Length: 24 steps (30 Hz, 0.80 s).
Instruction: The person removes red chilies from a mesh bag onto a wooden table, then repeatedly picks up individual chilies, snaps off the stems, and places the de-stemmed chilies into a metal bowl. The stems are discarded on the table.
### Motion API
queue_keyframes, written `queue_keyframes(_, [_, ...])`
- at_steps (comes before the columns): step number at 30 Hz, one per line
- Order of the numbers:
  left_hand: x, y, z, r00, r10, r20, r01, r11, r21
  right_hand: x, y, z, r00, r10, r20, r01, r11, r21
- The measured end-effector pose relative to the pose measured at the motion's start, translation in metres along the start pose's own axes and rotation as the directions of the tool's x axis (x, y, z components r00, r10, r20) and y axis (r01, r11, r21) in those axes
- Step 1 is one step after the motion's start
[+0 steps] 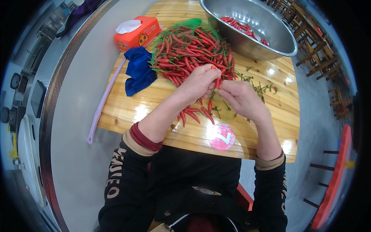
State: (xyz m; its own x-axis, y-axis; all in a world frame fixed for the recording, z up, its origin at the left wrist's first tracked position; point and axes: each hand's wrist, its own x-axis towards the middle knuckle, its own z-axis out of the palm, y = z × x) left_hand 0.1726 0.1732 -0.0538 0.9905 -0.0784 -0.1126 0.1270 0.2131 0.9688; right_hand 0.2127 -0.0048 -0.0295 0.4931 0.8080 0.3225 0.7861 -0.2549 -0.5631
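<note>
My left hand (200,79) grips a red chili pepper (217,82) upright over the front of the pile. At the lower, stem end of that chili, the thumb and fingers of my right hand (242,97) pinch together; they partly hide the stem. Behind my hands, a heap of red chilies (185,62) with green stems lies in and around a green mesh bag (192,23). Several loose chilies (192,114) rest on the table below my wrists. Plucked green stems (261,88) are scattered to the right of the heap.
A steel basin (252,47) holding some chilies stands at the back right of the wooden table (174,139). To the left are a red tissue box (149,27), a blue cloth (139,71) and a lilac plastic stick (104,98). A round pink sticker (214,142) marks the front.
</note>
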Motion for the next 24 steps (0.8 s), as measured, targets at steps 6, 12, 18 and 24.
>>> queue_keyframes(6, [0.004, 0.004, -0.006, 0.982, 0.143, -0.120, -0.155, 0.983, -0.100, -0.010, 0.009, -0.022, 0.918, 0.346, 0.192, -0.234, 0.865, -0.444])
queue_keyframes(12, [0.003, 0.005, -0.005, 0.973, 0.112, -0.200, -0.147, 0.975, -0.166, -0.005, 0.005, 0.019, 0.995, 0.006, 0.101, 0.027, 0.947, -0.319])
queue_keyframes(18, [0.004, 0.005, -0.007, 0.954, 0.207, -0.219, -0.244, 0.956, -0.160, -0.005, 0.011, 0.002, 0.998, -0.003, -0.060, -0.009, 0.979, -0.202])
queue_keyframes(24, [0.006, -0.001, 0.005, 0.966, 0.202, -0.162, -0.234, 0.947, -0.219, -0.003, 0.016, -0.006, 0.881, 0.427, -0.204, -0.327, 0.860, 0.391])
